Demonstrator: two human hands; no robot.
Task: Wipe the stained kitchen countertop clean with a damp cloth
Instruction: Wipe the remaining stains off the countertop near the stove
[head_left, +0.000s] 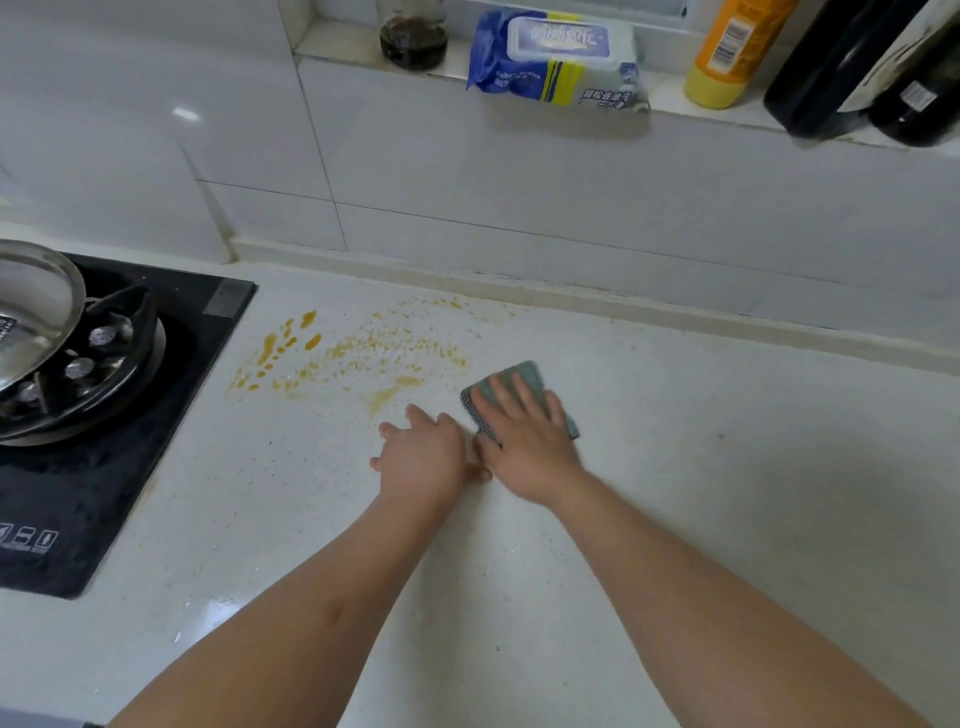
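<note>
A folded green cloth (519, 378) lies flat on the white speckled countertop (727, 467), right of centre. My right hand (524, 441) presses on it with straight, spread fingers. My left hand (423, 457) rests flat on the counter just left of the right hand, touching it at the thumb side. An orange-yellow stain (358, 353) of drops and specks spreads across the counter to the left of the cloth, reaching toward the stove. The cloth's near edge is hidden under my right hand.
A black gas stove (130, 415) with a steel pan (36, 312) fills the left side. On the tiled ledge behind stand a dark jar (413, 39), a pack of wet wipes (558, 57), a yellow bottle (732, 52) and two dark bottles (872, 67).
</note>
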